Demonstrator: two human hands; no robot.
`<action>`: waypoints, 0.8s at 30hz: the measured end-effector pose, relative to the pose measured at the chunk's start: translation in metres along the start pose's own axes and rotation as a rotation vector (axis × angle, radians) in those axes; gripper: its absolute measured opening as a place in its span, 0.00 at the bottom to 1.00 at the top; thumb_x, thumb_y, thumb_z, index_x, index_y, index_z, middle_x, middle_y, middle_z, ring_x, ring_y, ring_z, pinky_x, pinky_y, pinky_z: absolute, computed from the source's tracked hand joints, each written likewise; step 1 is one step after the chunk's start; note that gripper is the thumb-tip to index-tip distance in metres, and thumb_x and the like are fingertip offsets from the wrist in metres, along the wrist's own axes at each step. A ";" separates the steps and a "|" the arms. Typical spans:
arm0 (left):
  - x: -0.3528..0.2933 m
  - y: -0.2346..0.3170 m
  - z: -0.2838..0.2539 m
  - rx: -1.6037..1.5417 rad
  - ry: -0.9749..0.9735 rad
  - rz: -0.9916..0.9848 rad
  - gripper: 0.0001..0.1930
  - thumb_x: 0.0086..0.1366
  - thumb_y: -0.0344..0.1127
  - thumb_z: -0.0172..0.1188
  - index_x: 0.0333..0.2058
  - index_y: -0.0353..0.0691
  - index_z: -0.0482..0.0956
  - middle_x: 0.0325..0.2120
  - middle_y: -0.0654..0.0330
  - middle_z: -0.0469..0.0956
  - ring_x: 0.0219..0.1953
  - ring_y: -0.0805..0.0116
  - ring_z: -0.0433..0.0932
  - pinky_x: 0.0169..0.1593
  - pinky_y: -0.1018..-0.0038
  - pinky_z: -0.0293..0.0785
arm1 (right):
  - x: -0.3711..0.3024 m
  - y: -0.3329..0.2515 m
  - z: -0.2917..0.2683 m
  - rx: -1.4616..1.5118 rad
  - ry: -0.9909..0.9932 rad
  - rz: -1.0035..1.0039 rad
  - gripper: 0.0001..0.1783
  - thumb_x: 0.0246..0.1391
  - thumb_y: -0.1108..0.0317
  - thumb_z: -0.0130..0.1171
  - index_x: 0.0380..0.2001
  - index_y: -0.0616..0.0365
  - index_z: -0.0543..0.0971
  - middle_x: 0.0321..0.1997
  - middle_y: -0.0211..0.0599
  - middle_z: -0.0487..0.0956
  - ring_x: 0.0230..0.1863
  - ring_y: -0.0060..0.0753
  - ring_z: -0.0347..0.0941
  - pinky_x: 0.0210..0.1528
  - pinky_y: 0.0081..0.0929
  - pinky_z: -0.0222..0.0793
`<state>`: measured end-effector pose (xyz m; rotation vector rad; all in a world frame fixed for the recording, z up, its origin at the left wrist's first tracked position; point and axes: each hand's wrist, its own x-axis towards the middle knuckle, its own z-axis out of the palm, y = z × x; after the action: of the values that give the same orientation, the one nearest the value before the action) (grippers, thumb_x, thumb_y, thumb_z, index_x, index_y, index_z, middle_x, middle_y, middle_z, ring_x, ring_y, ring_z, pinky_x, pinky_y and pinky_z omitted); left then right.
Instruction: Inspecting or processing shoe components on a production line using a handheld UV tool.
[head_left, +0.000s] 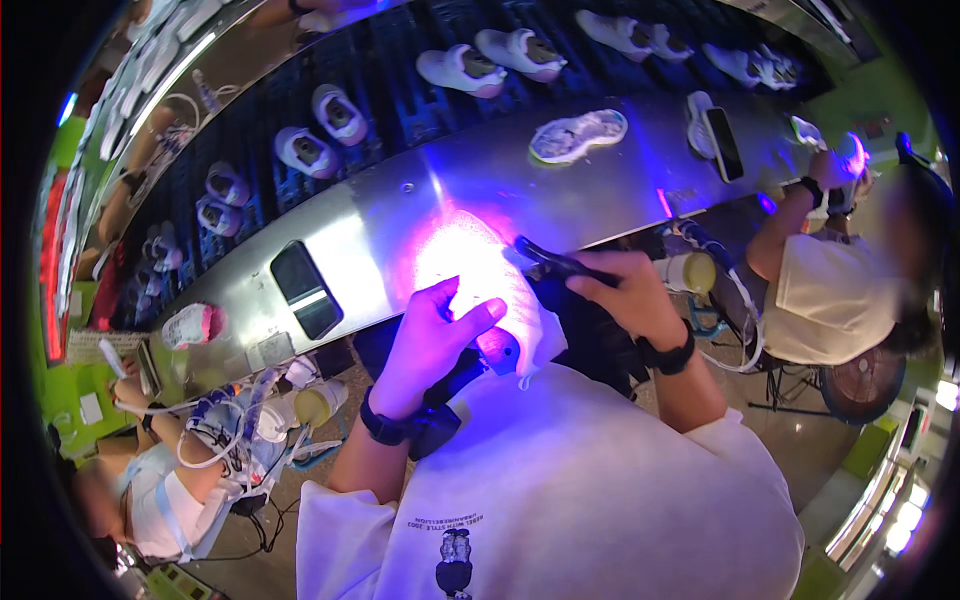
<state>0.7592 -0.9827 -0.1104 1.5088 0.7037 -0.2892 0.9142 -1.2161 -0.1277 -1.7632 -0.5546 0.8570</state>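
Observation:
My left hand [432, 340] grips a white shoe [478, 270] from its near side and holds it up above my lap at the edge of the steel worktop [370, 225]. A strong violet light floods the shoe's upper. My right hand [618, 292] is closed around a slim dark tool [552, 262] whose tip points left at the shoe's right side. Both wrists wear black bands.
A dark phone [305, 288] lies on the worktop left of the shoe. A shoe sole [578, 135] and another phone [723, 143] lie farther right. White shoes [460, 70] ride the dark conveyor behind. A person sits on my right [830, 290], another on my left [150, 490].

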 end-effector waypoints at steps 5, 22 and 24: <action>-0.008 0.006 0.003 -0.160 0.139 0.092 0.21 0.64 0.42 0.69 0.46 0.29 0.80 0.34 0.63 0.82 0.35 0.78 0.78 0.42 0.77 0.74 | -0.003 -0.004 -0.013 0.100 -0.113 -0.011 0.18 0.55 0.69 0.69 0.49 0.62 0.83 0.37 0.33 0.85 0.38 0.20 0.76 0.45 0.22 0.72; 0.002 0.006 0.002 -0.345 0.182 0.140 0.22 0.68 0.45 0.64 0.51 0.33 0.76 0.34 0.64 0.82 0.34 0.77 0.82 0.38 0.80 0.78 | -0.033 -0.001 -0.012 -0.073 0.014 0.065 0.19 0.53 0.74 0.70 0.49 0.63 0.83 0.34 0.35 0.84 0.35 0.21 0.76 0.40 0.21 0.71; 0.002 0.005 0.002 -0.548 0.169 0.012 0.22 0.70 0.48 0.61 0.50 0.34 0.75 0.33 0.62 0.82 0.32 0.73 0.83 0.38 0.76 0.81 | -0.028 -0.002 -0.013 -0.086 0.020 -0.001 0.19 0.52 0.74 0.70 0.49 0.62 0.83 0.33 0.34 0.84 0.34 0.21 0.75 0.38 0.21 0.70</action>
<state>0.7642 -0.9835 -0.1083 1.0189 0.8274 0.0455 0.9067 -1.2436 -0.1154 -1.8471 -0.5864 0.8240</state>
